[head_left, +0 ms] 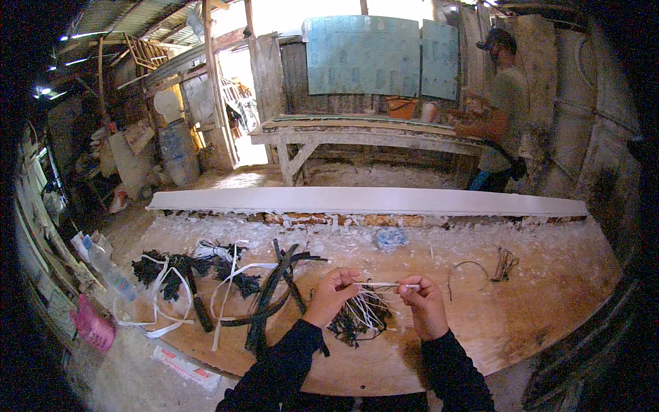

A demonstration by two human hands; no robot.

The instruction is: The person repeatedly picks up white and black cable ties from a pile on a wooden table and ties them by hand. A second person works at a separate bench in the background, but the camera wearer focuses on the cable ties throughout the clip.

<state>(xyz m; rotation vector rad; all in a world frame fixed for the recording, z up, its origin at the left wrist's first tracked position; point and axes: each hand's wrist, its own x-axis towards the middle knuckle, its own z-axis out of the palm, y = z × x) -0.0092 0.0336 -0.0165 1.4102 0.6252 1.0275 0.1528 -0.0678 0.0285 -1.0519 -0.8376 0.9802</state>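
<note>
Between my two hands runs a thin whitish strip, held level above the wooden table. My left hand pinches one end with thumb and fingers. The other end sits in the fingertips of my right hand. Below them lies a bundle of thin white and dark strands, partly hidden by my left hand. Flat black strips cross each other left of my left hand. Farther left, white bands curl over a dark tangled pile, beside a dark handle-like piece.
A long white board spans the table's far edge, with white crumbs before it. A crumpled bluish wad and dark wire lie on the table. At left are a plastic bottle and pink container. A co-worker stands at a far bench.
</note>
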